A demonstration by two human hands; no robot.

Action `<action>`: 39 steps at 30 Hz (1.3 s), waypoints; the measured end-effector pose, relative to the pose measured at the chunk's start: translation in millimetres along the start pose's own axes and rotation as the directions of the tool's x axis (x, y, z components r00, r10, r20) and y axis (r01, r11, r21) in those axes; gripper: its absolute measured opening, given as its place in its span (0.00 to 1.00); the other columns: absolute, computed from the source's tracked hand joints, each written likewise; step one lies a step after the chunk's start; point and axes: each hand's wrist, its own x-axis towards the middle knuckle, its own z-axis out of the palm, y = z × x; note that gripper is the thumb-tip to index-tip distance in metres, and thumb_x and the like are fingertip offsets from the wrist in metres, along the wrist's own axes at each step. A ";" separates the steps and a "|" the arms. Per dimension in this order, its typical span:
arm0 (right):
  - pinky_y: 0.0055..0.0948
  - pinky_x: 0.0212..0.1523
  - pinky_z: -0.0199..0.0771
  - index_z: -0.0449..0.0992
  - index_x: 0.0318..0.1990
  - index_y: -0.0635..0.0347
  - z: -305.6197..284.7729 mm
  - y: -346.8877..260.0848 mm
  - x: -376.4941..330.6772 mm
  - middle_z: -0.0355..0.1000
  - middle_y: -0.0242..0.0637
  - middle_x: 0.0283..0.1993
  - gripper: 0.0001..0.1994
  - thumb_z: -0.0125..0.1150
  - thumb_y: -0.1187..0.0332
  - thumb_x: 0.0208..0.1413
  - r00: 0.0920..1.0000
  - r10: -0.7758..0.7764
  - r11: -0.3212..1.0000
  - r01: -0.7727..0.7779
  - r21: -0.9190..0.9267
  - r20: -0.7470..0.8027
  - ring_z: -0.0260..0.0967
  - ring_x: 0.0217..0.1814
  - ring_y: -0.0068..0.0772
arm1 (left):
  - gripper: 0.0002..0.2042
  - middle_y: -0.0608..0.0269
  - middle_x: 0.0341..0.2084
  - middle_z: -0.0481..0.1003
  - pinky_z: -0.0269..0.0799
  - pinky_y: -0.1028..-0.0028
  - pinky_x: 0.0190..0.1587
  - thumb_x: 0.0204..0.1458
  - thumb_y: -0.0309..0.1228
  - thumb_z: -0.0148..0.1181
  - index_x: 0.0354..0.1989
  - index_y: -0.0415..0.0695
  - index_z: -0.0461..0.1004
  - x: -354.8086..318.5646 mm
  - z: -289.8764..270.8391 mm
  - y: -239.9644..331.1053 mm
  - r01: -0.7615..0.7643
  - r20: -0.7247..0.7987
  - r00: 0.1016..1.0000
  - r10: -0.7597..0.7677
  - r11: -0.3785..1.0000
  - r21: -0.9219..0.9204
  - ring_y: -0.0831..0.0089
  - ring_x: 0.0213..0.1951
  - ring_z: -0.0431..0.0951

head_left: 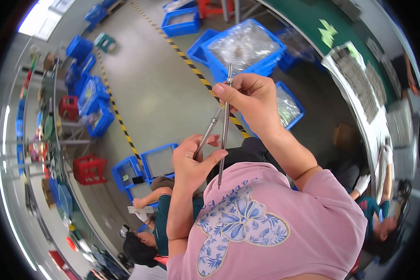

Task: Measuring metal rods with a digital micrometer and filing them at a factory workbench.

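With the long metal rod [225, 126] taken as landmark, a red stool [89, 169] is set well to its left. Nearer, to its lower left, blue crates [120, 174] are placed on the floor, and a pale strip [142, 210] is seen beside a co-worker in dark green [162, 224], partly hidden by the left forearm. Just left of the rod, a shorter metal rod [213, 123] is gripped by the left hand [189, 161], its thumb laid near the long rod; whether they touch cannot be told. The two rods are held slantwise to each other, apparently so that both can be viewed together. The long rod is pinched near its upper end by the right hand [254, 100], presumably to leave its shaft exposed. Above and right of it, a stack of blue crates [214, 65], topped with clear bags [242, 44], is partly blocked by that hand. Well to its right, grey parts [357, 84] are laid on a white-covered surface [358, 114], near a co-worker's gloved hand [386, 154].
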 end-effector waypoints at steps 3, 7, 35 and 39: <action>0.12 0.14 0.55 0.61 0.11 0.58 39.0 8.4 22.3 0.64 0.29 0.14 0.17 0.62 0.69 0.43 0.994 0.028 0.999 -0.030 0.018 0.106 0.57 0.15 0.12 | 0.11 0.73 0.17 0.68 0.45 0.85 0.14 0.34 0.28 0.66 0.27 0.39 0.74 1.8 -25.8 -12.8 0.036 -0.092 0.995 -0.035 0.999 0.001 0.90 0.12 0.51; 0.12 0.14 0.55 0.62 0.11 0.59 72.7 32.2 62.2 0.64 0.29 0.15 0.16 0.61 0.70 0.43 0.979 0.058 0.998 -0.060 0.007 0.194 0.58 0.15 0.12 | 0.09 0.74 0.11 0.62 0.47 0.85 0.15 0.37 0.27 0.63 0.27 0.39 0.73 29.0 -48.5 -34.8 0.084 -0.175 0.980 -0.097 0.993 -0.077 0.89 0.14 0.53; 0.18 0.27 0.64 0.69 0.42 0.67 454.6 295.3 330.5 0.68 0.33 0.24 0.15 0.45 0.65 0.52 0.270 0.569 0.817 -0.078 -0.571 0.777 0.63 0.22 0.19 | 0.06 0.55 0.17 0.68 0.62 0.72 0.24 0.40 0.28 0.57 0.26 0.39 0.72 171.5 -388.5 -238.4 0.337 -0.950 0.186 -0.253 0.924 -0.180 0.66 0.20 0.68; 0.18 0.27 0.64 0.69 0.41 0.66 551.9 338.1 353.1 0.68 0.32 0.24 0.15 0.46 0.65 0.50 0.216 0.729 0.659 0.038 -0.751 0.650 0.63 0.21 0.19 | 0.07 0.54 0.21 0.69 0.64 0.66 0.28 0.41 0.29 0.54 0.27 0.39 0.72 137.5 -454.2 -254.0 0.390 -0.944 -0.063 -0.324 0.863 -0.322 0.58 0.25 0.70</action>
